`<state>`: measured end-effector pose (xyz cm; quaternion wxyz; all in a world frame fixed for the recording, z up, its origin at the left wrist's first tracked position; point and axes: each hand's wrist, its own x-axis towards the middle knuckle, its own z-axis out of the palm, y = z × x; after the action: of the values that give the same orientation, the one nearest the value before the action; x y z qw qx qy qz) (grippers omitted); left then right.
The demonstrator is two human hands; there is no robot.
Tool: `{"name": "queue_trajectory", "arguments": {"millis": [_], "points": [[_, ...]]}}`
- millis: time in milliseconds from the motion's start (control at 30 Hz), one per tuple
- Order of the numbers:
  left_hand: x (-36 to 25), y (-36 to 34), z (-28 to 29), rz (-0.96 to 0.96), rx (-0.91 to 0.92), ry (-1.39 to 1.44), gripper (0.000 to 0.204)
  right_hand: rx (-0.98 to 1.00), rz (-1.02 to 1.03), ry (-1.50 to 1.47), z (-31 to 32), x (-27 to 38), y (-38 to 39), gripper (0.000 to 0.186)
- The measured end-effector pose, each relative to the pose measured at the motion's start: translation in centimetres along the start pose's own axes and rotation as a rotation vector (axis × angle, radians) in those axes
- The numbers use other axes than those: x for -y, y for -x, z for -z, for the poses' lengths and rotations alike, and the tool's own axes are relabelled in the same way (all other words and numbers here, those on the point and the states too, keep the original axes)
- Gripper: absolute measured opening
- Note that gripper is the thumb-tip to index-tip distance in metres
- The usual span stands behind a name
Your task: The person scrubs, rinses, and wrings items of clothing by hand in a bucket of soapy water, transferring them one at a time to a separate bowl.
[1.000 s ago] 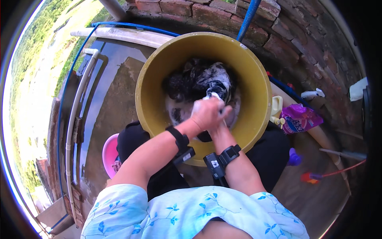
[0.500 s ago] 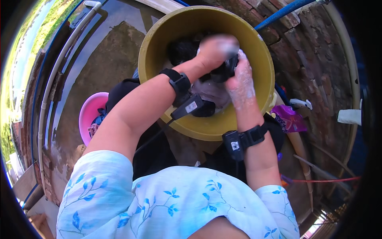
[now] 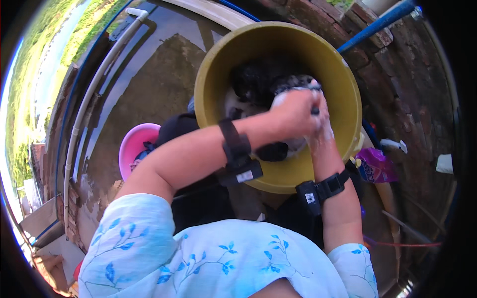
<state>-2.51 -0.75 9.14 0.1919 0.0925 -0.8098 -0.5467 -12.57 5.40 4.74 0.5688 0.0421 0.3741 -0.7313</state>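
A round yellow tub (image 3: 344, 94) stands in front of me with wet dark laundry (image 3: 256, 74) in it. My left hand (image 3: 297, 113), curled into a fist, clutches a dark soapy cloth (image 3: 293, 83). My right hand (image 3: 323, 121) is closed on the same cloth, right against the left hand and partly hidden behind it. White suds coat the fingers and the right wrist. Another black piece of cloth (image 3: 272, 152) lies low in the tub under my left forearm, beside some paler cloth.
A pink basin (image 3: 134, 145) with clothes stands to the left. Right of the tub are a purple packet (image 3: 376, 165) and a white brush-like handle (image 3: 395, 145). A blue pipe (image 3: 375, 27) meets the tub's far right; a brick wall (image 3: 397, 94) runs along the right.
My left hand has moved down and right, onto the right hand, with the cloth still held. The whole view has shifted, so the tub sits lower and farther right.
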Motion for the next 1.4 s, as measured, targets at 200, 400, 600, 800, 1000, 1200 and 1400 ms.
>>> {"name": "queue_trajectory", "arguments": {"millis": [200,400,600,800,1000,1200,1400], "points": [[4.0,-2.0,-1.4,0.051,-0.190,-0.432,0.035,-0.095,0.213,-0.057,7.2,-3.8,-2.4,0.037],[2.2,0.4,-2.4,-0.030,-0.055,-0.382,0.031,0.506,0.373,0.043,4.2,-4.8,-1.4,0.034],[5.1,-3.0,-1.3,0.140,0.026,-0.445,0.029,0.955,0.512,-0.321,7.0,-6.1,-6.7,0.041],[1.8,-1.9,-2.2,-0.349,-0.045,-0.291,0.035,1.093,0.449,-0.430,7.5,-1.1,-4.3,0.056],[3.5,-3.1,1.5,-0.096,-0.337,-0.331,0.027,0.116,0.067,-0.442,-2.9,-2.4,2.0,0.061],[2.5,-0.6,-3.6,-0.206,-0.199,-0.432,0.028,0.482,0.287,-0.216,-0.3,-3.4,0.8,0.039],[4.4,-2.0,-3.7,-0.017,-0.206,-0.280,0.027,-0.072,0.201,-0.202,-0.1,-2.5,-0.4,0.037]]}}
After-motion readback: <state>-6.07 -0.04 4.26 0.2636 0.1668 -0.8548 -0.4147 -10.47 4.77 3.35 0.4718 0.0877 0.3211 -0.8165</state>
